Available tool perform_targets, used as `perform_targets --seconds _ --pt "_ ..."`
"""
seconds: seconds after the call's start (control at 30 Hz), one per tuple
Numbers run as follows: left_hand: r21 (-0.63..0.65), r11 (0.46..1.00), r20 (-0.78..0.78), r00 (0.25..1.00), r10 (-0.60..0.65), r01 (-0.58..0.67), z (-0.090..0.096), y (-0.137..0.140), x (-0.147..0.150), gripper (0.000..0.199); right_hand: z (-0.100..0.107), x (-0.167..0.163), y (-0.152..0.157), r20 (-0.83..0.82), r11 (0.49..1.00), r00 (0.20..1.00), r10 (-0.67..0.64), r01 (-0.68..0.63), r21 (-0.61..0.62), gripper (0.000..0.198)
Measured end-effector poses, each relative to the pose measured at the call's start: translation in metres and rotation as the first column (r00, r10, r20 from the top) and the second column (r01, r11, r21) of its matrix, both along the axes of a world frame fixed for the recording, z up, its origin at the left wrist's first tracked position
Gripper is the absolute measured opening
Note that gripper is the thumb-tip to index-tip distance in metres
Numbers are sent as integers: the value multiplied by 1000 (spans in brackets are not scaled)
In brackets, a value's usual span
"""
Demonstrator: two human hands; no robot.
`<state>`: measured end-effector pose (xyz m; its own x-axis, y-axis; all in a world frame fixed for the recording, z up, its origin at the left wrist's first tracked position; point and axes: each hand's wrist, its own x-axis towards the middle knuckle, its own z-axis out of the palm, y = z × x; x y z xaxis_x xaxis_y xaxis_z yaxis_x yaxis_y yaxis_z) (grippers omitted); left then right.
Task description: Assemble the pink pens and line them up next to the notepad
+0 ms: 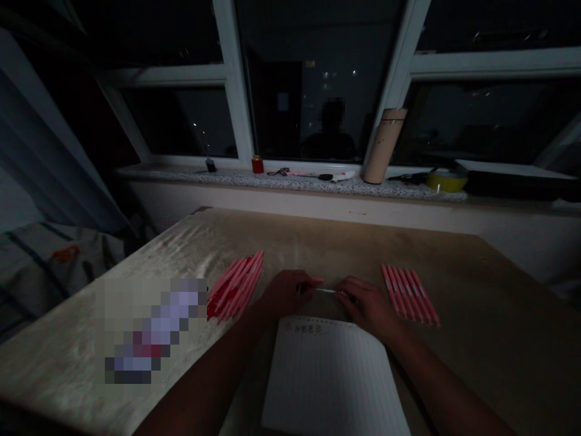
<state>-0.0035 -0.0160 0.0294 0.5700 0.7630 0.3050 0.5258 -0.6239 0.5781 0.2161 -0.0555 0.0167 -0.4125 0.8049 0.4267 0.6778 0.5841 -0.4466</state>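
Above the top edge of a lined notebook, my two hands face each other, fingers closed. A thin white piece of a pen spans the gap between them, its ends hidden in the fingers. My left hand pinches one end, and a short pink piece, perhaps a cap, sticks out by its fingertips. At the other end are the curled fingers of my right hand. A loose pile of pink pens lies left of my left hand, over something red. Several more pink pens form a neat row on the right.
A blurred-out purple and red item lies on the table at left. Along the windowsill stand a small red jar, a tall beige flask and a yellow tape roll. A curtain hangs at far left.
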Motion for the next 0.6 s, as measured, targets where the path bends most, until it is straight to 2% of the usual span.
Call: perform_targets --seconds 0.1,0.23,0.43,0.6 --pt "0 1000 0 1000 10 -10 -1 0 1 27 -1 0 0 1 1000 1000 13 -13 -3 19" --pt "-67 996 9 998 55 -54 0 -1 5 12 -2 0 1 -6 1000 1000 21 -21 23 20" --pt "-148 986 74 994 84 -72 0 -2 8 8 -2 -1 0 5 999 1000 23 -24 39 18" --pt "-143 983 57 990 129 -119 1 -3 9 5 -3 -1 1 23 997 999 44 -46 62 19"
